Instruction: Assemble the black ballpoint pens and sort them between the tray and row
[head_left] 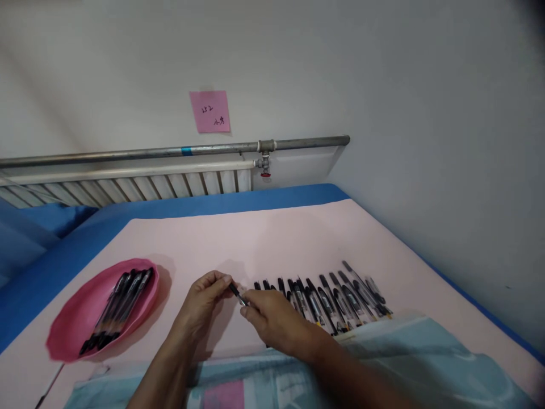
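Observation:
Between my two hands, over the pink sheet, is a small black pen (237, 293) with a shiny lower part. My left hand (203, 300) pinches its upper black end. The thumb and fingers of my right hand (275, 318) are closed on the lower end; the rest of the pen is hidden there. Beside and partly behind my right hand lies a spread of pens and pen parts (327, 301), several with black caps and clear barrels. To the left, a pink oval dish (55, 335) holds several black pens (123, 307) laid side by side.
The pink sheet (191, 244) covers a blue surface (238, 196) against the wall. A light blue patterned cloth (426, 358) lies along the near edge. A thin stick-like piece (50, 386) is at lower left. Behind are a radiator (162, 184), a metal pipe (149, 152) and a pink note (210, 112).

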The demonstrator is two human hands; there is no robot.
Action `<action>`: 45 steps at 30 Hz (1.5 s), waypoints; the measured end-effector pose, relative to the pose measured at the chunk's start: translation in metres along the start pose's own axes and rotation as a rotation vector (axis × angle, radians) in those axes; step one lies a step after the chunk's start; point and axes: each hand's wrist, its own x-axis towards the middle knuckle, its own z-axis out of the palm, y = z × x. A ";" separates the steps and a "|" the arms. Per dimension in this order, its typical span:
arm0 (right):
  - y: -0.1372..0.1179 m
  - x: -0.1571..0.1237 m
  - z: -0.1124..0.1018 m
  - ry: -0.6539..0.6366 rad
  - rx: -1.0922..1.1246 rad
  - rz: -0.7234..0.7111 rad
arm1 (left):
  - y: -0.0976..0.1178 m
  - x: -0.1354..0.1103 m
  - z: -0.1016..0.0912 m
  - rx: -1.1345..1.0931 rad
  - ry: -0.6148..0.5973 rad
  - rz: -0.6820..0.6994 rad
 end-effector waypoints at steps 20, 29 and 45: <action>0.010 0.003 -0.033 0.310 0.191 0.116 | -0.027 0.001 0.025 0.957 0.102 0.152; 0.010 0.004 -0.028 0.251 0.098 0.121 | -0.005 0.001 0.000 0.519 0.113 -0.103; 0.001 -0.001 -0.009 -0.038 -0.038 0.027 | 0.010 0.005 -0.016 -0.261 0.155 -0.126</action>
